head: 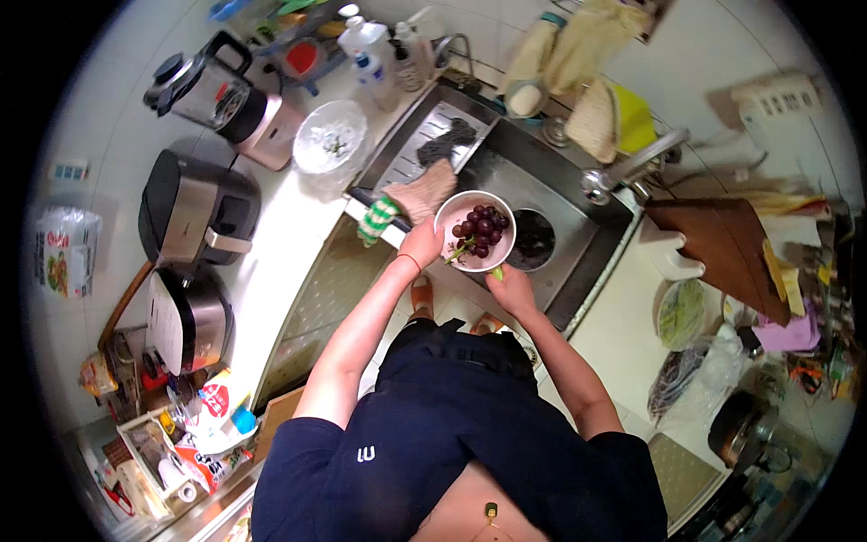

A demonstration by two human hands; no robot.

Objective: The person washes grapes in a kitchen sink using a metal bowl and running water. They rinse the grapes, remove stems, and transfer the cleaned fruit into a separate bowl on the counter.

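A white bowl [498, 259] with a pinkish inside holds a bunch of dark red grapes [482, 227] with green stems, over the near edge of a steel sink [569, 271]. My left hand [423, 244] grips the bowl's left rim. My right hand [511, 291] is at its lower right, closed around something green [498, 273], only partly visible; whether this belongs to the bowl I cannot tell. Left of the bowl, a beige cloth [423, 193] and a green-and-white striped cloth [378, 220] hang over the sink's edge.
A chrome faucet [637, 162] reaches over the sink from the right. On the left counter stand a blender [237, 108], an air fryer [196, 210], a toaster [193, 318] and a clear plastic tub [330, 139]. A brown cutting board [718, 251] and bagged vegetables [681, 314] are on the right.
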